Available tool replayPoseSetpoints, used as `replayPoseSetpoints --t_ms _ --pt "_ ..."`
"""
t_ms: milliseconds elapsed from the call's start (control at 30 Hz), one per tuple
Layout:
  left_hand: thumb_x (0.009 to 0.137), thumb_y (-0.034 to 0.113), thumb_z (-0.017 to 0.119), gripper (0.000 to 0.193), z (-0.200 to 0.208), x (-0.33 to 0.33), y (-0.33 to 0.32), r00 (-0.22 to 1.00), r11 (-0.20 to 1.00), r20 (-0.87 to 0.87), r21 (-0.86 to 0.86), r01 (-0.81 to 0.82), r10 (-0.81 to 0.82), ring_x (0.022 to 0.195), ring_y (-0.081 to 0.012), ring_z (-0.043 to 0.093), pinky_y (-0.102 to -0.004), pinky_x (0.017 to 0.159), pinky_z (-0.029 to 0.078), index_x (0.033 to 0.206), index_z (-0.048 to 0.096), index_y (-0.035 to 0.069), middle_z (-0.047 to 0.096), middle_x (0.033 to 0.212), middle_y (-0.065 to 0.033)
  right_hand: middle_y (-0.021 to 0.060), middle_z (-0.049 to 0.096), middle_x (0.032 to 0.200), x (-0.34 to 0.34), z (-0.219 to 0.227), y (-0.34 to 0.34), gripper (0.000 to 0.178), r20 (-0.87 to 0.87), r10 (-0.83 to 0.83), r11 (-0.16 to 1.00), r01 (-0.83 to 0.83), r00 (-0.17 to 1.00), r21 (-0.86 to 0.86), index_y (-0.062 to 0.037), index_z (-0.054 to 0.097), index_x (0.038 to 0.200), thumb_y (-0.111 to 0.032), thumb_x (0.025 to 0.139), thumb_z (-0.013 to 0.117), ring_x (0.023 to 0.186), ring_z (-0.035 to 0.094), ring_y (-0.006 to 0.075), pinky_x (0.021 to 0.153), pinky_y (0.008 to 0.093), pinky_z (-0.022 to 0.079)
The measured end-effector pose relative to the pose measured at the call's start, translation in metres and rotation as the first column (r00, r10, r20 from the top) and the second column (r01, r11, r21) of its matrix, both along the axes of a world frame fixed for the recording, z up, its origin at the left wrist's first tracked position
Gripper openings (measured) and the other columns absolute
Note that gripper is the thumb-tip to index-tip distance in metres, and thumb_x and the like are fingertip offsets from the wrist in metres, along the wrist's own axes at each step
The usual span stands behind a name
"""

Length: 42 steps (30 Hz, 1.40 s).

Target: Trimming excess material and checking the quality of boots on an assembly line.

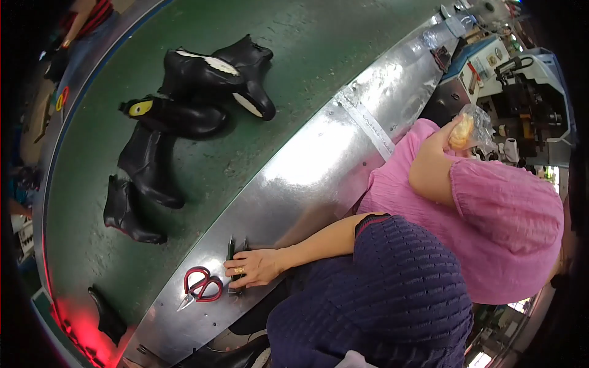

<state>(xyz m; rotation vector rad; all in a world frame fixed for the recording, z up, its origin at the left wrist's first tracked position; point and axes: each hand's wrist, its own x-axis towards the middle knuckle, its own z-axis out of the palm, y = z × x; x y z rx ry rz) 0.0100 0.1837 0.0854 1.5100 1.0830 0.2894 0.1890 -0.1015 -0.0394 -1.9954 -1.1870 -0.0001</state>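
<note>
My right hand (256, 270), with a ring on one finger, lies palm down on the metal tabletop strip (300, 165). Its fingers are apart, draped over a few slim, dark pointed tools (231, 248) whose kind is hard to make out. Just left of the fingers lie scissors with red loop handles (202, 285), their short blades toward the lower left. Beyond, on the green surface (245, 165), rest several black ankle boots (147, 165), some showing pale lining and one a yellow patch (141, 108). My left hand is out of the picture.
On my right, a person in a pink top (491, 264) holds food in a clear bag (481, 132). A plastic bottle (451, 30) and a machine (527, 92) stand farther right. Another boot (107, 316) lies by a red glow at lower left; orange-handled scissors (62, 98) lie at far left.
</note>
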Motion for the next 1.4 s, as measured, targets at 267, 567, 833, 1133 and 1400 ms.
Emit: replayPoseSetpoints --t_ms 267,567,833,1133,1400 --pt "0.079 0.010 0.073 0.027 -0.008 0.023 -0.008 0.998 0.998 0.057 -0.045 -0.036 0.038 0.055 -0.0085 0.031 -0.0283 0.049 0.022 0.076 0.046 0.013 0.041 0.066 0.0030 0.0110 0.053 0.125 -0.001 -0.010 -0.001 0.039 -0.009 -0.022 0.998 0.023 1.000 0.062 -0.0179 0.059 0.118 -0.025 0.080 0.063 0.127 0.043 0.0318 0.102 0.0429 0.034" --pt "0.073 0.009 0.081 0.014 0.030 0.012 -0.068 0.987 0.982 -0.103 -0.134 -0.135 0.121 0.069 -0.0110 0.061 -0.0264 0.069 0.049 0.079 0.070 0.003 0.066 0.079 -0.0016 0.0071 0.058 0.100 0.030 0.040 0.001 0.031 -0.091 0.040 0.998 -0.034 0.995 0.059 -0.0112 0.066 0.102 -0.011 0.071 0.067 0.095 0.058 0.0280 0.073 0.0402 0.048" --pt "0.060 0.001 0.088 0.131 0.023 0.018 -0.065 0.942 0.998 0.330 0.033 0.059 -0.067 0.138 -0.0219 0.031 -0.0372 0.110 0.031 0.154 -0.002 0.012 0.026 0.154 -0.0115 0.0023 0.055 0.125 0.004 0.040 -0.007 0.043 0.060 0.043 0.981 -0.030 0.997 -0.193 -0.0224 0.065 0.121 -0.018 0.079 0.069 0.122 0.047 0.0270 0.095 0.0411 0.037" --pt "0.072 -0.004 0.076 0.118 0.003 0.013 -0.055 0.778 0.941 0.564 0.324 0.098 -0.276 0.128 -0.0191 0.043 -0.0309 0.107 0.035 0.154 -0.007 0.015 0.036 0.148 -0.0098 0.0092 0.053 0.129 0.009 0.051 -0.009 0.038 0.104 0.072 0.982 -0.053 0.992 -0.180 -0.0138 0.066 0.118 -0.016 0.080 0.070 0.122 0.047 0.0307 0.099 0.0427 0.038" --pt "0.071 -0.004 0.076 0.119 -0.013 0.013 -0.048 0.726 0.963 0.632 0.184 0.196 -0.269 0.137 -0.0184 0.034 -0.0311 0.110 0.031 0.154 -0.007 0.014 0.024 0.156 -0.0103 0.0166 0.050 0.136 0.028 0.180 0.112 0.057 -0.511 0.453 0.891 -0.393 0.731 0.227 -0.0057 0.051 0.137 -0.019 0.083 0.065 0.131 0.042 0.0289 0.106 0.0415 0.035"
